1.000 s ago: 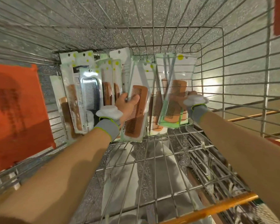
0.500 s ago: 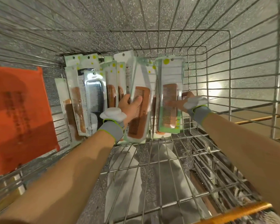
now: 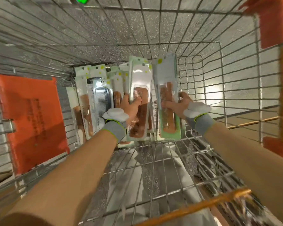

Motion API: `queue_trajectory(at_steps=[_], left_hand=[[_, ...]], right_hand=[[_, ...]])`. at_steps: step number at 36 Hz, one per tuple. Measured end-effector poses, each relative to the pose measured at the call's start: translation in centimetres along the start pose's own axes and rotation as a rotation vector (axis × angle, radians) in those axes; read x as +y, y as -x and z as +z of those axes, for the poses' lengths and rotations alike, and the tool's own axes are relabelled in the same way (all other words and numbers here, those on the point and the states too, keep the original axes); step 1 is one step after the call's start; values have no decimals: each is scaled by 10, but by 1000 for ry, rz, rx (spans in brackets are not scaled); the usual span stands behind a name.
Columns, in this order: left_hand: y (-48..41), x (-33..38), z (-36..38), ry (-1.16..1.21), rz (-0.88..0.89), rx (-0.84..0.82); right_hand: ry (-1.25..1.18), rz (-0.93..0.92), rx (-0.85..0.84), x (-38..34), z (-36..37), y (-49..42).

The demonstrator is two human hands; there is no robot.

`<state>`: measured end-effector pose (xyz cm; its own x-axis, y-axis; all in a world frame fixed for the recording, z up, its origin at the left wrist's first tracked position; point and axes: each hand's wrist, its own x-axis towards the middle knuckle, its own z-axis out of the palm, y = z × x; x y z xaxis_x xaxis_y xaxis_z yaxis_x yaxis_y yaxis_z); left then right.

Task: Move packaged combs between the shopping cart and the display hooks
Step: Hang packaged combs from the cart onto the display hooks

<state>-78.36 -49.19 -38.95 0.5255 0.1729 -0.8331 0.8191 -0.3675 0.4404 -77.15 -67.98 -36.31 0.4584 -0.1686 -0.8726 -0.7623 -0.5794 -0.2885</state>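
Brown comb pack (image 3: 137, 126) is clamped in my left grip (image 3: 131, 106), green-edged comb pack (image 3: 169, 123) in my right grip (image 3: 178, 106); both have risen above the row (image 3: 103, 97) in the shopping cart (image 3: 221, 75), presumably hook-bound.

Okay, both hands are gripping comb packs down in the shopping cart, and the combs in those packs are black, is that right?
Not black. In the head view the left hand and right hand do grip comb packs in the shopping cart, but those combs are brown. A black comb lies ungripped in the pile beside the left hand.
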Motion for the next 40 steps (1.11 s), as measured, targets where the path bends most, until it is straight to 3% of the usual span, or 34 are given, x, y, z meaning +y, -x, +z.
queue_trajectory(at_steps=[9,17,21,26,36,40], left_hand=[[45,34,-39,70,127,-6],[117,63,-106,39,279,-141],[175,73,-134,149,376,-273],[236,87,-138,227,454,-493],[329,94,-101,275,556,-587],[377,85,-72,225,623,-726]], right_hand=[[-260,-86,79,-26,5,80],[-491,-236,223,-66,22,200],[-584,-305,287,-76,28,271],[-626,-344,409,-72,21,329],[-773,-351,657,-20,-1,428],[-862,-347,736,28,-3,469]])
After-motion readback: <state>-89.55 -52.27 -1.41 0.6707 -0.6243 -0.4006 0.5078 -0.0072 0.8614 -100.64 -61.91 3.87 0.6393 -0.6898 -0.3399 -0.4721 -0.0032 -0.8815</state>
